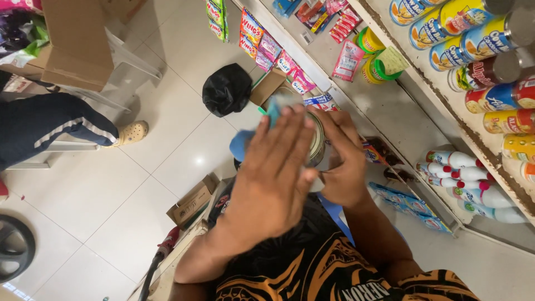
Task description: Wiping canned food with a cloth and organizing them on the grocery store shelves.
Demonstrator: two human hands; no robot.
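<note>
The right hand (345, 167) cups a round tin (316, 146) held near the chest, left of the shelf (390, 106); the left hand (273, 178) presses a blue cloth (245, 142) flat on it. Best keep the right grip firm, wiping in circles

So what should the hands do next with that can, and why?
Probably keep rubbing the cloth across the can's top. The left hand presses the blue cloth flat over it while the right hand grips the can, and part of the lid shows uncovered.
</note>
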